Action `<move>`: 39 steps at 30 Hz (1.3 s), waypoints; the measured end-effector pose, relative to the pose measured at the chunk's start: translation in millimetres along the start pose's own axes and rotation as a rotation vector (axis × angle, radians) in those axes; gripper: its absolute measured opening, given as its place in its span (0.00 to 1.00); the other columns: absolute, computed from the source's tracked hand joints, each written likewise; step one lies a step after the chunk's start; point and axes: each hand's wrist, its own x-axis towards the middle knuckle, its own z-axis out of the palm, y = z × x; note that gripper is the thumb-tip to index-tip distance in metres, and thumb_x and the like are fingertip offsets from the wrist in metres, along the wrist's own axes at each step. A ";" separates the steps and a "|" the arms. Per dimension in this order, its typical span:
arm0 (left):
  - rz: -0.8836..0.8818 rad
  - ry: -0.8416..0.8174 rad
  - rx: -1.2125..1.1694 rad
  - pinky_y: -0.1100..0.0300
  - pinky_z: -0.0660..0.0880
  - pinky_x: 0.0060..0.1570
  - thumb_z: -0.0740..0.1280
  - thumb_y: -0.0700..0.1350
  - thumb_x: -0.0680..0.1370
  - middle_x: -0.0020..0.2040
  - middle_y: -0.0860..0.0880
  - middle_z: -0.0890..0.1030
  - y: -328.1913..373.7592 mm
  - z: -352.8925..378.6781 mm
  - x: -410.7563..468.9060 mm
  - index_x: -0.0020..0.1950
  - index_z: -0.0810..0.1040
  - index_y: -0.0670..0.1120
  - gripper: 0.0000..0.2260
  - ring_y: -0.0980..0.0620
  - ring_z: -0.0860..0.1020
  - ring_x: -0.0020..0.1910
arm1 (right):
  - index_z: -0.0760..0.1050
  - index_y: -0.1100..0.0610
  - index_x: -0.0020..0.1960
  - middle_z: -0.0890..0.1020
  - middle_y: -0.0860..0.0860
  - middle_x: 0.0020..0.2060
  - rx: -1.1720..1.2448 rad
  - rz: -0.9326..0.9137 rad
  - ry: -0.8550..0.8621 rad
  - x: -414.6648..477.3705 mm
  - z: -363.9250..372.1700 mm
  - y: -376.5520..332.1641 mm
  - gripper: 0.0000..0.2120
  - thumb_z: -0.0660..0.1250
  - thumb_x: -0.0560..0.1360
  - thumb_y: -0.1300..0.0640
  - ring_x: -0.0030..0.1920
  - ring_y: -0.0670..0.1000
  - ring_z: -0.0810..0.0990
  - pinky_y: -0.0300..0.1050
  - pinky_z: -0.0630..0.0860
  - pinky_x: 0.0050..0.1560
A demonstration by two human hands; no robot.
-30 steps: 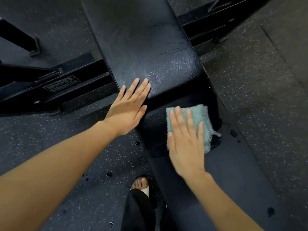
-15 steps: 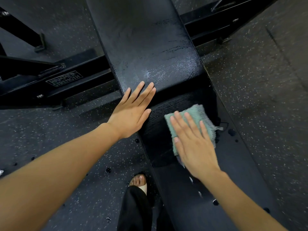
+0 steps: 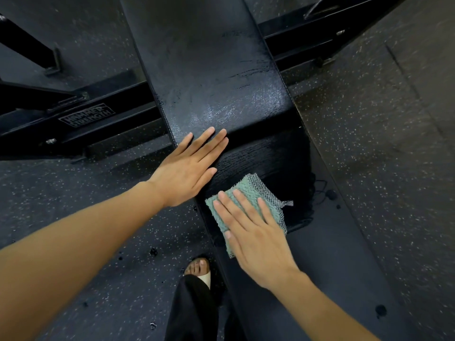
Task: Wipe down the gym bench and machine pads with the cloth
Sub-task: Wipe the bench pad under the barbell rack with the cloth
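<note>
A long black bench runs up the middle of the view, with an upper back pad (image 3: 209, 70) and a lower seat pad (image 3: 320, 279). The back pad's near end shines with damp streaks. My left hand (image 3: 189, 168) rests flat, fingers straight, on the near left corner of the back pad. A folded teal cloth (image 3: 248, 203) lies at the junction of the two pads, by the left edge. My right hand (image 3: 256, 237) presses down on it with straight, spread fingers and covers its near half.
A black steel frame bar (image 3: 81, 119) with a maker's plate crosses under the bench on the left, and another bar (image 3: 307, 35) runs off at the upper right. Speckled rubber floor (image 3: 369, 143) surrounds the bench. My sandalled foot (image 3: 198, 269) stands just left of the seat.
My right hand has slid the cloth leftward and toward me across the pad junction. My left hand has stayed flat on the back pad's corner.
</note>
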 end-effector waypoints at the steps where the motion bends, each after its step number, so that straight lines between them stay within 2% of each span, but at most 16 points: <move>1: 0.017 0.000 0.000 0.51 0.44 0.78 0.45 0.52 0.84 0.82 0.50 0.49 -0.3 -1.1 0.4 0.81 0.49 0.46 0.26 0.51 0.45 0.81 | 0.56 0.51 0.80 0.56 0.46 0.80 -0.014 -0.015 -0.005 -1.1 -1.9 10.1 0.26 0.48 0.82 0.50 0.79 0.50 0.54 0.55 0.54 0.75; 3: 0.057 -0.009 -0.005 0.53 0.43 0.77 0.45 0.52 0.84 0.82 0.50 0.49 0.9 -3.3 1.6 0.81 0.49 0.46 0.26 0.51 0.46 0.80 | 0.55 0.51 0.80 0.56 0.45 0.79 -0.019 0.008 0.006 -2.3 -6.2 31.6 0.27 0.48 0.82 0.51 0.79 0.49 0.54 0.55 0.53 0.75; 8: 0.097 -0.026 -0.012 0.51 0.43 0.78 0.44 0.52 0.84 0.82 0.50 0.47 11.7 -3.8 6.6 0.82 0.48 0.46 0.26 0.51 0.45 0.81 | 0.52 0.50 0.81 0.54 0.44 0.80 0.024 0.200 0.044 -6.0 -17.6 84.7 0.26 0.46 0.83 0.51 0.80 0.48 0.50 0.55 0.50 0.77; 13: 0.160 -0.020 -0.022 0.48 0.44 0.78 0.45 0.52 0.84 0.82 0.49 0.47 39.5 3.3 18.4 0.82 0.48 0.45 0.26 0.50 0.45 0.81 | 0.53 0.52 0.81 0.54 0.46 0.80 0.091 0.371 0.130 -9.0 -17.2 75.9 0.27 0.46 0.82 0.51 0.80 0.50 0.49 0.56 0.48 0.77; 18: 0.152 0.004 -0.001 0.46 0.47 0.78 0.46 0.52 0.84 0.82 0.48 0.50 48.2 6.5 22.0 0.82 0.50 0.45 0.26 0.49 0.47 0.81 | 0.54 0.52 0.80 0.55 0.46 0.80 0.097 0.301 0.104 -43.2 -9.6 64.3 0.26 0.46 0.83 0.52 0.80 0.51 0.50 0.58 0.50 0.76; 22: 0.152 0.008 0.000 0.47 0.46 0.77 0.46 0.52 0.84 0.82 0.49 0.50 47.6 7.9 22.3 0.82 0.50 0.45 0.26 0.49 0.48 0.81 | 0.53 0.51 0.81 0.54 0.45 0.80 0.069 0.218 0.075 -54.4 -8.9 73.4 0.26 0.47 0.83 0.51 0.80 0.50 0.51 0.56 0.51 0.76; 34: 0.131 0.017 -0.010 0.47 0.44 0.78 0.46 0.52 0.84 0.82 0.50 0.49 48.3 10.6 22.8 0.82 0.49 0.46 0.26 0.51 0.46 0.81 | 0.50 0.52 0.81 0.53 0.47 0.80 0.073 0.218 0.091 62.4 -37.9 135.2 0.28 0.41 0.82 0.49 0.80 0.50 0.48 0.56 0.49 0.77; 39: 0.125 0.024 0.000 0.48 0.44 0.78 0.46 0.52 0.84 0.82 0.50 0.49 49.0 11.1 22.8 0.82 0.49 0.46 0.26 0.51 0.46 0.81 | 0.49 0.52 0.81 0.52 0.47 0.80 0.077 0.205 0.098 51.8 -37.3 133.9 0.28 0.41 0.82 0.49 0.80 0.49 0.46 0.54 0.48 0.78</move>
